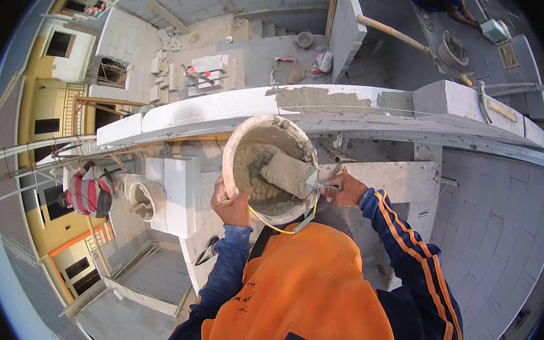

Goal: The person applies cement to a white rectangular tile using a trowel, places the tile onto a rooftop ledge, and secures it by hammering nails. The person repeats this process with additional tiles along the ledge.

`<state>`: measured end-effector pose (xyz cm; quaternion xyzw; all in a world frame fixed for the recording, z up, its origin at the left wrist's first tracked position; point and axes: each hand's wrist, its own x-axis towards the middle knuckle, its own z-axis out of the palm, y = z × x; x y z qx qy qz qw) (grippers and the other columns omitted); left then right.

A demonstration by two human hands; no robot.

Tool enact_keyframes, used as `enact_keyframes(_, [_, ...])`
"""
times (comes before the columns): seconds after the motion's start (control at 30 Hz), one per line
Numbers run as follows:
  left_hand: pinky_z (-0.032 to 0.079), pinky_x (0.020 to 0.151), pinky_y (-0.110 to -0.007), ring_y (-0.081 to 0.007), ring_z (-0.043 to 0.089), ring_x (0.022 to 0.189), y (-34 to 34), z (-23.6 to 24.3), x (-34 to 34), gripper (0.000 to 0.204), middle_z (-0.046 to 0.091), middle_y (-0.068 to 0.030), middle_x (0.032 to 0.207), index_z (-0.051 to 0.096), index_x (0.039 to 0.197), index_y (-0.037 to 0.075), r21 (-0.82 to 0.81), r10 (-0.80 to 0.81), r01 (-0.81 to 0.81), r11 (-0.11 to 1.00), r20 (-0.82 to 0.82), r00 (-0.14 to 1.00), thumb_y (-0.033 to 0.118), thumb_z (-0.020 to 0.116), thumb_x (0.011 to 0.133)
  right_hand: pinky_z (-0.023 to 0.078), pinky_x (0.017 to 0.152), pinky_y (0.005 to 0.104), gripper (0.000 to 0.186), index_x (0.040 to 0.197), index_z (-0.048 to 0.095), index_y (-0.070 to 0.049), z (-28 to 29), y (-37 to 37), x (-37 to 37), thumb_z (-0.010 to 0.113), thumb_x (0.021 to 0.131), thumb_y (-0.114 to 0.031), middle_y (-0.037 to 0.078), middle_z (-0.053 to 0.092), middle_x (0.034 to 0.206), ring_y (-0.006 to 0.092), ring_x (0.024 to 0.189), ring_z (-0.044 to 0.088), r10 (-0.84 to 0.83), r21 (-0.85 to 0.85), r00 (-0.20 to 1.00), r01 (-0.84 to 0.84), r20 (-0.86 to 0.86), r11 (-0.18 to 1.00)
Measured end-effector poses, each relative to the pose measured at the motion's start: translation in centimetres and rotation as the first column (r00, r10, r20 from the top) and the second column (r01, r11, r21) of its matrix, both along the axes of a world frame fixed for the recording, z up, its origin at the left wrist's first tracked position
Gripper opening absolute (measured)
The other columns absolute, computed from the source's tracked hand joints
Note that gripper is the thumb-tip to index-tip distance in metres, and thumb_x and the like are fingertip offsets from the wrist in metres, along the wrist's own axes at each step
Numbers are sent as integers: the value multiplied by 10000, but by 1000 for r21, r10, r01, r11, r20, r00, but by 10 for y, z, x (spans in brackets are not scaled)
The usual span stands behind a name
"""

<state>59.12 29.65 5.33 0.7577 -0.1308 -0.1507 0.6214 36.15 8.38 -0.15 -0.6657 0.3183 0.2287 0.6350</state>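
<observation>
Just this side of the block wall, a mortar-smeared bucket (230, 154) is tipped so that I see into it. My left hand (232, 206) is closed on its near left rim, thumb on the outside. Grey wet mortar (246, 161) lies inside. My right hand (345, 188) is closed around the handle of a trowel (289, 173), whose broad blade is coated in mortar and reaches into the bucket. A yellow-green bucket handle (265, 220) hangs along the near side. Beyond the bucket, a bed of mortar (319, 99) covers part of the wall's top.
The white block wall (193, 114) curves across ahead, with a thin string along it. A wooden-handled tool (500, 110) rests on its right part. At left, a person in a striped shirt (89, 194) bends near another bucket (142, 201) and stacked white blocks (180, 195).
</observation>
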Motion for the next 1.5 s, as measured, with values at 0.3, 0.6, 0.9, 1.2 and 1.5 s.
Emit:
enact_keyframes(0.3, [478, 717, -255, -137, 602, 796, -8, -23, -26, 449, 659, -53, 948, 640, 1063, -54, -7, 71, -72, 997, -129, 989, -133, 562, 628, 542, 636, 381, 268, 951, 708, -9, 5, -103, -72, 640, 874, -257, 120, 681, 742, 224, 617, 651, -116, -399, 990, 139, 82, 906])
enact_keyframes(0.6, [491, 719, -268, -154, 613, 784, 17, -28, -38, 372, 655, -60, 921, 636, 986, -34, 63, 134, -125, 990, -178, 975, -111, 571, 628, 518, 830, 458, 306, 1129, 655, -79, -36, -153, -96, 633, 827, -120, 92, 628, 1094, 321, 1014, 619, -55, -977, 995, 93, 84, 191])
enact_keyframes(0.9, [455, 667, -284, -138, 534, 690, 32, -30, -30, 232, 577, -10, 775, 582, 801, 14, 53, 203, -198, 979, -141, 969, -95, 595, 596, 526, 825, 468, 302, 1137, 648, -37, -66, -104, -106, 596, 899, -218, 157, 674, 1053, 346, 942, 662, -513, -913, 831, 358, 215, 197])
enact_keyframes(1.2, [451, 669, -278, -137, 540, 698, 43, -29, -15, 230, 586, -6, 794, 580, 788, 15, 41, 184, -180, 983, -117, 976, -99, 598, 589, 542, 796, 470, 511, 934, 661, 75, -108, -44, 23, 540, 953, -422, 287, 680, 827, 422, 799, 687, -697, -362, 703, 692, 140, 625])
enact_keyframes(1.5, [433, 644, -273, -121, 521, 668, 49, -14, -9, 234, 556, 19, 749, 579, 770, 31, 17, 202, -202, 979, -140, 969, -98, 602, 576, 511, 887, 512, 453, 1011, 670, 51, -76, -61, 0, 538, 941, -377, 303, 680, 970, 459, 954, 661, -630, -682, 776, 467, 11, 563])
